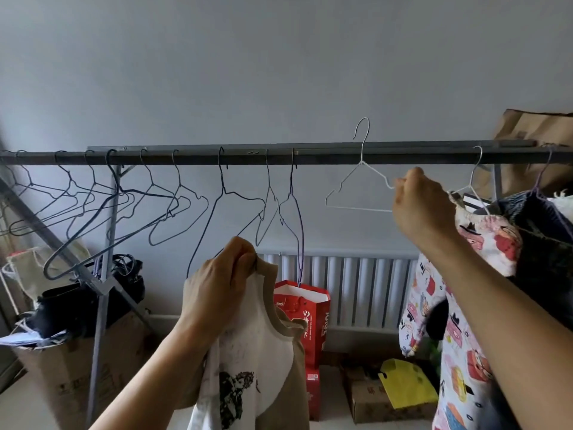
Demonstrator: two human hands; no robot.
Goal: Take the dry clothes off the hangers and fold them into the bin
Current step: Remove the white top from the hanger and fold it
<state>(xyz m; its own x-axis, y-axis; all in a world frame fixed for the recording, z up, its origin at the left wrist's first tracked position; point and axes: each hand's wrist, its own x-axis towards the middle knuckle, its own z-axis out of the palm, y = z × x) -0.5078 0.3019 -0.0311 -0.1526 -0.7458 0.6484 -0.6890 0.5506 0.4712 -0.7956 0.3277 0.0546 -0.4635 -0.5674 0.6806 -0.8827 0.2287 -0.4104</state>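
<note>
- Bare wire hangers point(139, 191) crowd the left stretch of the rail point(325, 157), so most of the unhanging looks done.
- The left hand point(217, 283) pinches the shoulder of a white shirt point(248, 342) with beige trim. The shirt dangles below the rail, free of any hanger and not yet folded.
- A white hanger point(362, 162) sits lifted, its hook above the rail. The right hand point(418, 206) grips its right end with curled fingers.
- At the far right, a cartoon-print garment point(490, 240) and a dark garment point(545, 252) still hang on hangers, so at least two pieces remain.
- No bin can be picked out; only boxes point(372, 398) and a red bag point(313, 315) show on the floor, so folded progress cannot be judged.
</note>
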